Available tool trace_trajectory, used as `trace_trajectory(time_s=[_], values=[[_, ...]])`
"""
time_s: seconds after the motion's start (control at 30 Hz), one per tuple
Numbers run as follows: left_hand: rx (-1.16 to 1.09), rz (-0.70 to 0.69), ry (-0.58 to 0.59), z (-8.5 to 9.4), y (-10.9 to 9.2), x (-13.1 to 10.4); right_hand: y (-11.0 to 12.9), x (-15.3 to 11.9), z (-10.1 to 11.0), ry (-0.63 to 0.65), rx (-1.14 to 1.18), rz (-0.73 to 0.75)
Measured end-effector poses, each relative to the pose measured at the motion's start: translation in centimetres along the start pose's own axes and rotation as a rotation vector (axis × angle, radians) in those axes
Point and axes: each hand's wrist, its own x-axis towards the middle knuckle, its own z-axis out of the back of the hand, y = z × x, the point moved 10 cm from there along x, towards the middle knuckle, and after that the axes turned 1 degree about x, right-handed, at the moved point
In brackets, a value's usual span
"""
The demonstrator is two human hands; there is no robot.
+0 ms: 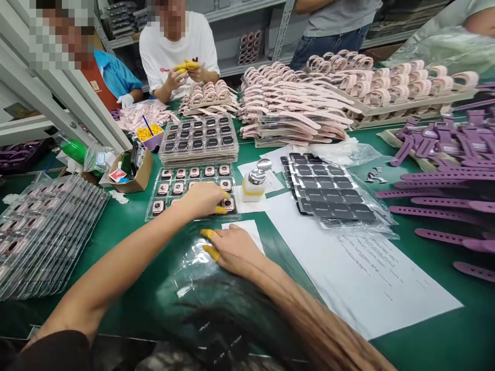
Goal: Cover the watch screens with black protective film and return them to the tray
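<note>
My left hand [204, 200] reaches over a clear plastic tray [149, 212] of pink smartwatch cases. Its yellow-cotted thumb and forefinger close around the watch case [229, 205] in the near right corner, which still sits in its pocket. My right hand [236, 250], also with yellow finger cots, is low over the green table in front of the tray. Its thumb and forefinger are apart, with nothing seen between them. Clear plastic film [187, 270] lies under and beside those fingertips, and a white paper [251, 232] shows behind the hand.
A pump bottle [253, 189] stands right of the tray. Black sticker sheets [328, 188] and printed paper [386, 278] lie further right, near purple straps [436, 211]. Stacked trays [50, 232] fill the left. Pink straps [294, 108] and co-workers [185, 56] are across the table.
</note>
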Motion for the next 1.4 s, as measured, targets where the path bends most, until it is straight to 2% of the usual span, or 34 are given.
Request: trace_trajectory(time_s=[0.1,0.17,0.2,0.27,0.33,0.37,0.4,0.43,0.5,0.57,0.67,0.73,0.83,0.87,0.93,1.0,1.07,1.13,1.2,1.3,1.33,1.4], values=[[0.051,-0.187,0.091,-1.3,-2.7,2.4,-0.3,0.0,-0.2,-0.002,0.032,0.000],[0.054,-0.258,0.119,-2.0,-3.4,2.7,-0.9,-0.2,0.5,-0.064,0.079,-0.013],[0.037,-0.263,0.125,-2.2,-3.3,2.5,-1.3,-0.5,1.5,-0.159,0.114,-0.024],[-0.054,-0.188,0.088,-2.1,-2.6,1.4,-2.5,-2.0,5.3,-0.538,0.208,-0.051],[-0.251,0.008,-0.045,-1.0,-0.8,-0.9,-3.8,-4.6,8.4,-0.907,0.298,-0.076],[-0.400,0.126,-0.121,-0.7,0.2,-2.6,-4.2,-5.4,9.1,-0.994,0.341,-0.079],[-0.567,0.229,-0.169,-0.9,0.9,-4.5,-4.3,-5.5,9.4,-1.013,0.382,-0.069],[-0.761,0.283,-0.169,-1.9,0.9,-6.1,-4.3,-5.2,9.4,-0.980,0.417,-0.044],[-1.211,0.330,-0.139,-4.4,0.2,-8.6,-3.5,-4.0,8.7,-0.830,0.456,0.050],[-1.599,0.355,-0.081,-7.0,-0.8,-9.8,-2.4,-3.2,7.7,-0.702,0.427,0.158],[-1.890,0.428,-0.004,-9.5,-1.2,-10.4,-1.5,-2.7,6.3,-0.596,0.342,0.237],[-1.956,0.443,0.051,-9.8,-1.3,-10.5,-1.1,-2.7,5.9,-0.566,0.298,0.263],[-2.025,0.399,0.105,-9.1,-1.8,-10.5,-1.1,-3.0,6.8,-0.588,0.362,0.277],[-2.053,0.399,0.061,-8.7,-1.6,-10.6,-1.5,-3.1,7.2,-0.612,0.453,0.248],[-2.082,0.441,-0.126,-8.2,-0.1,-10.7,-2.4,-2.8,7.1,-0.593,0.674,0.161],[-2.059,0.494,-0.308,-8.0,1.5,-11.0,-1.9,-1.9,5.3,-0.422,0.719,0.099],[-2.015,0.525,-0.381,-8.1,2.3,-11.1,-0.9,-1.1,2.7,-0.212,0.507,0.054],[-1.990,0.544,-0.392,-8.5,2.5,-11.1,-1.4,-1.1,1.1,-0.112,0.253,-0.032],[-1.964,0.561,-0.381,-8.8,2.4,-11.2,-3.4,-1.7,1.3,-0.126,0.090,-0.164],[-1.936,0.561,-0.335,-9.1,1.9,-11.2,-7.4,-3.4,3.1,-0.150,-0.051,-0.338],[-1.939,0.556,-0.315,-9.2,1.6,-11.1,-8.5,-3.8,3.6,-0.133,-0.065,-0.363],[-1.960,0.546,-0.279,-9.4,1.2,-11.0,-9.3,-4.0,4.3,-0.107,-0.014,-0.313]])
